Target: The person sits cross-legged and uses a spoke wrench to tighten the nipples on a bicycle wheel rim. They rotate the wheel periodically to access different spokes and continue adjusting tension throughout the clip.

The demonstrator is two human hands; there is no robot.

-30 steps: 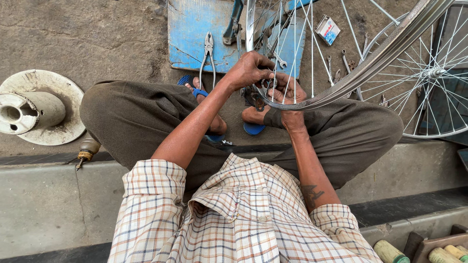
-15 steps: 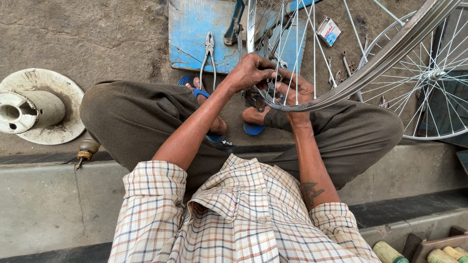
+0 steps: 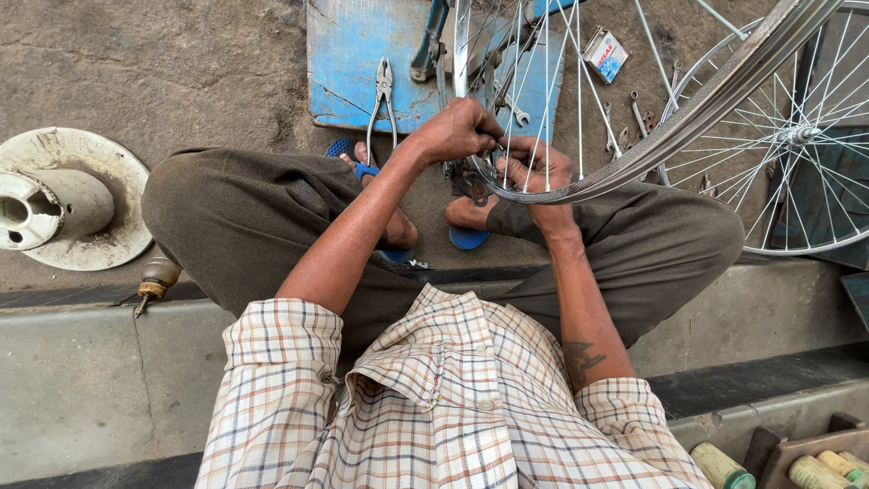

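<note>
1. A bicycle wheel rim (image 3: 715, 100) sweeps from the upper right down to frame centre.
2. A blue board (image 3: 353, 54) lies at upper centre.
3. The left hand (image 3: 457, 131) curls closed on the rim's lower edge.
4. The right hand (image 3: 536, 170) grips the rim just beside it.
5. Pliers (image 3: 382, 100) rest on the board.

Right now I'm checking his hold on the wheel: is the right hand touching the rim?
Touching. The head view shows the right hand with its fingers curled over the silver rim, no gap between them.
</note>
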